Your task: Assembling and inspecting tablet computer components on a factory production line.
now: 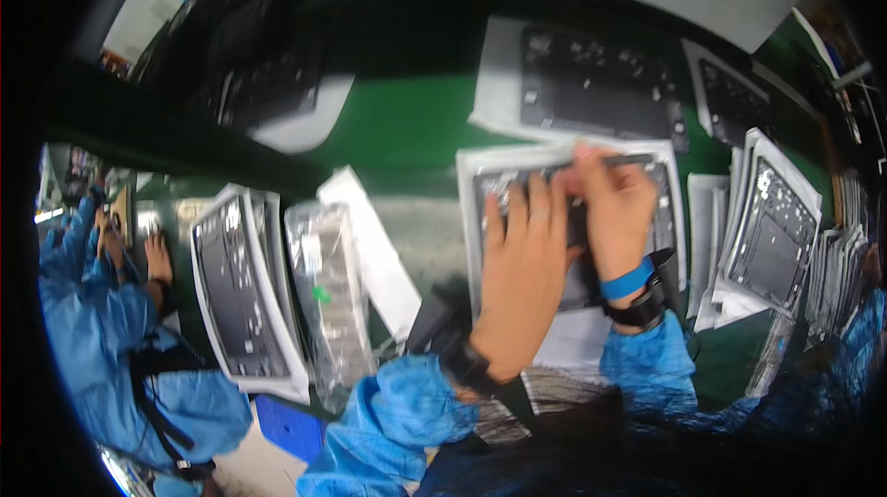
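A dark flat panel with small light parts on it (480,190), perhaps a laptop casing, lies on white sheeting right before me. My left hand (527,266) rests palm down across its left half, fingers stretched out. At the panel's far edge my right hand (617,206) is closed, thumb and fingertips pinched together beside the left fingertips. Whatever sits in that pinch is too small and blurred to make out. A dark strip (637,161) runs along the far edge beside the right hand. Both hands cover much of the panel's middle.
Stacked panels in white sheets stand at left (242,294) and right (771,229). Beyond lies another panel (601,81) on the green table (397,123). A clear plastic bag (328,284) and a white strip (374,252) lie left of my hands. A blue-sleeved person (102,321) works at far left.
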`<move>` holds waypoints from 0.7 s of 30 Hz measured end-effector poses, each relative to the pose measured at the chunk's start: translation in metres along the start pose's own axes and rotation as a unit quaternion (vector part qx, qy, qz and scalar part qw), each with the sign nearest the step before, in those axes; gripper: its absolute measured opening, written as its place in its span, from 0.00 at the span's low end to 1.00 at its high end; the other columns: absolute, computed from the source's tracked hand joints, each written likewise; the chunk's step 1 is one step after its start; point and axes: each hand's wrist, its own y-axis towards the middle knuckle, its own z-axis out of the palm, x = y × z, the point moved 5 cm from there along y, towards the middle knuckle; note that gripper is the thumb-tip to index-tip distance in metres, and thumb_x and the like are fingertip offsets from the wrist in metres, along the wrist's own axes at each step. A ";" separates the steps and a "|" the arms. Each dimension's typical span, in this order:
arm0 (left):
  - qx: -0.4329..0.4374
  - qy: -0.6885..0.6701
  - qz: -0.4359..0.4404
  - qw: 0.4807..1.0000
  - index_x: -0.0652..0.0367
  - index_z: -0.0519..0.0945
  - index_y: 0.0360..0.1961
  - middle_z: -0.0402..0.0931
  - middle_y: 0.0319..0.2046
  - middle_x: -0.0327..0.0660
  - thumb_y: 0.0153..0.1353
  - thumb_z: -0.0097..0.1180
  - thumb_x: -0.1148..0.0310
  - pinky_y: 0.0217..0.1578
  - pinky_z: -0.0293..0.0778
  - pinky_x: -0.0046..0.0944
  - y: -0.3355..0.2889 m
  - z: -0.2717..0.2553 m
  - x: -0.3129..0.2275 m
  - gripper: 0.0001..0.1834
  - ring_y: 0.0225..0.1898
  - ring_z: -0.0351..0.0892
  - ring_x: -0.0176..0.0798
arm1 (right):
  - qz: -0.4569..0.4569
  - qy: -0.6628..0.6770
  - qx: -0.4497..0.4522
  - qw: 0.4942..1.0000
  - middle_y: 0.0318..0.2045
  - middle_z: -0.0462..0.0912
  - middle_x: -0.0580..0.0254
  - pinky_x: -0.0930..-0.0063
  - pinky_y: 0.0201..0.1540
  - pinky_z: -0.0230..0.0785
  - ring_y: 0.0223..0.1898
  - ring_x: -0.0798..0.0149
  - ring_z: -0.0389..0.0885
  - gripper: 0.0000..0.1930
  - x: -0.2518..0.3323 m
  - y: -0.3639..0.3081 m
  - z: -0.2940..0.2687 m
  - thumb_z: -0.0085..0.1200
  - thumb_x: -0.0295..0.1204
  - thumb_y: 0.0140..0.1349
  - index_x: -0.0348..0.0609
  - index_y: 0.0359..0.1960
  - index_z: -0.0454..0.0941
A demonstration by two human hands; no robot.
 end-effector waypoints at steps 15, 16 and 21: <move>0.027 -0.143 -0.208 0.967 0.61 0.71 0.73 0.55 0.77 0.59 0.43 0.82 0.59 0.72 0.63 0.61 -0.214 -0.046 0.031 0.54 0.73 0.61 0.69 | -0.007 -0.135 0.523 0.842 0.35 0.90 0.55 0.76 0.37 0.81 0.33 0.67 0.90 0.12 0.005 -0.161 0.036 0.74 0.25 0.60 0.31 0.42 0.87; 0.018 -0.148 -0.201 0.968 0.59 0.71 0.73 0.54 0.77 0.59 0.41 0.82 0.58 0.73 0.62 0.62 -0.215 -0.046 0.031 0.56 0.73 0.60 0.69 | -0.012 -0.136 0.527 0.838 0.35 0.90 0.55 0.76 0.37 0.81 0.33 0.67 0.90 0.12 0.004 -0.161 0.040 0.74 0.25 0.60 0.31 0.42 0.87; 0.009 -0.140 -0.202 0.969 0.57 0.71 0.73 0.54 0.77 0.59 0.40 0.82 0.56 0.73 0.61 0.64 -0.216 -0.046 0.030 0.56 0.74 0.59 0.68 | -0.116 -0.186 0.548 0.807 0.32 0.89 0.50 0.73 0.34 0.80 0.30 0.64 0.91 0.13 0.009 -0.162 0.053 0.74 0.30 0.62 0.32 0.40 0.86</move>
